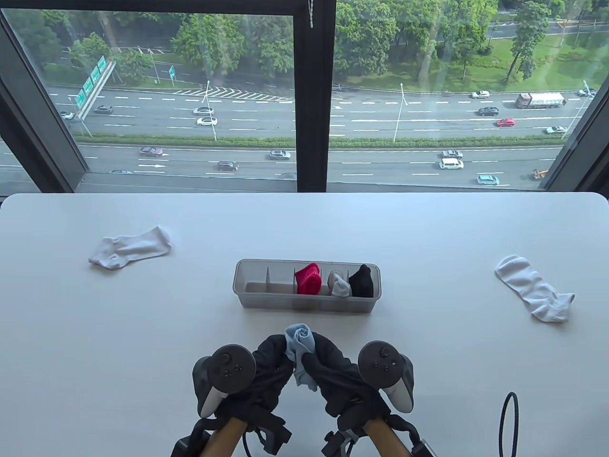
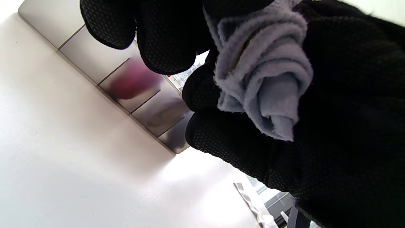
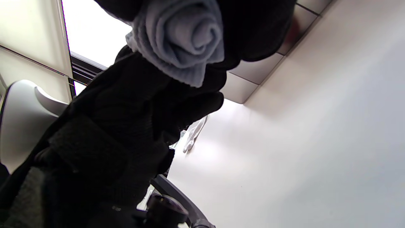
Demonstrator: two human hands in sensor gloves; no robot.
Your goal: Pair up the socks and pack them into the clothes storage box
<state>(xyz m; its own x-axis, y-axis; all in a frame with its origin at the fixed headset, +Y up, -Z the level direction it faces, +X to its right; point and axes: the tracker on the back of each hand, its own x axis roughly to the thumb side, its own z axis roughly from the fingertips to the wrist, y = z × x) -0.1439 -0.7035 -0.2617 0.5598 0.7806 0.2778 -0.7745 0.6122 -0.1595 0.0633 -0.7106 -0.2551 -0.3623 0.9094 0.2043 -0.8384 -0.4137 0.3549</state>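
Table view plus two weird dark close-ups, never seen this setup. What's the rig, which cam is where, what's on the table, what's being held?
There is no robot here: a person wears black sensor gloves, and the controller-like device on the back of each hand is a tracker, not something held.

The table view looks down at the white table by a window; the left hand and right hand enter from the bottom. The other two pictures come from a tilted camera on each wrist, hence the odd angles.

Both hands together grip a rolled light blue sock bundle, seen close up in the wrist views.

Ahead stands the divided storage box, holding a pink roll, a grey-and-white roll and a black roll; its two left compartments look empty. Two single white socks lie apart, one far left, one far right.
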